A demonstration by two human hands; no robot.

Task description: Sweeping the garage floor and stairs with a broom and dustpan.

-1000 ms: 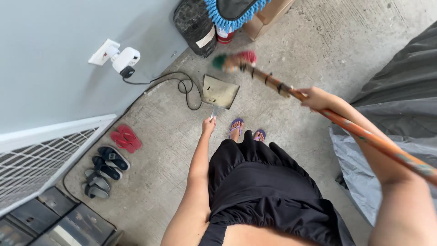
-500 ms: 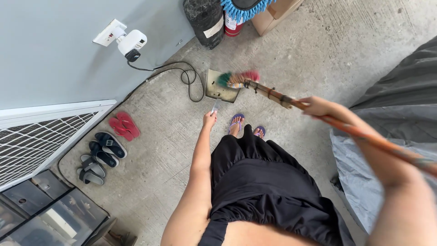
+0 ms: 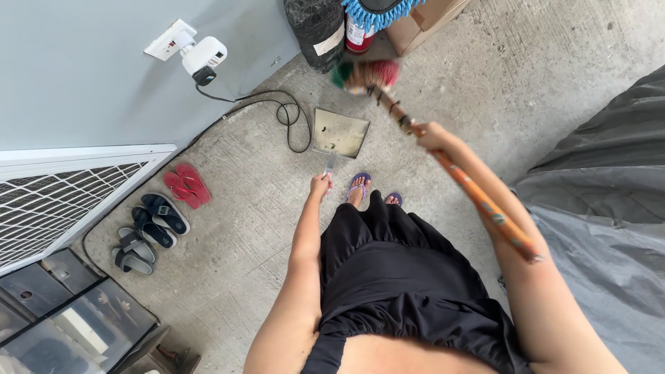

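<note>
Broom with an orange, banded handle slants across the concrete floor from lower right to upper centre, its red and green bristles blurred just beyond the far edge of a metal dustpan. The right hand is wrapped around the handle about midway along, fingers closed on it, the forearm running beside the stick toward the camera. The left hand reaches straight down and pinches the thin handle of the dustpan, fingers closed on its end; the pan lies flat on the floor with its open side facing away from the person. Two feet in purple flip-flops stand just behind the pan, below a black skirt.

A black cable loops over the floor beside the pan and runs up to a white plug box on the grey wall. Along the wall's foot sit a pair of red flip-flops, a pair of dark blue slides and a pair of grey sandals, side by side. A white metal grille leans at left. At the top stand a black bag, a red canister, a blue fringed mop head and a cardboard box. Grey tarpaulin covers the right edge.
</note>
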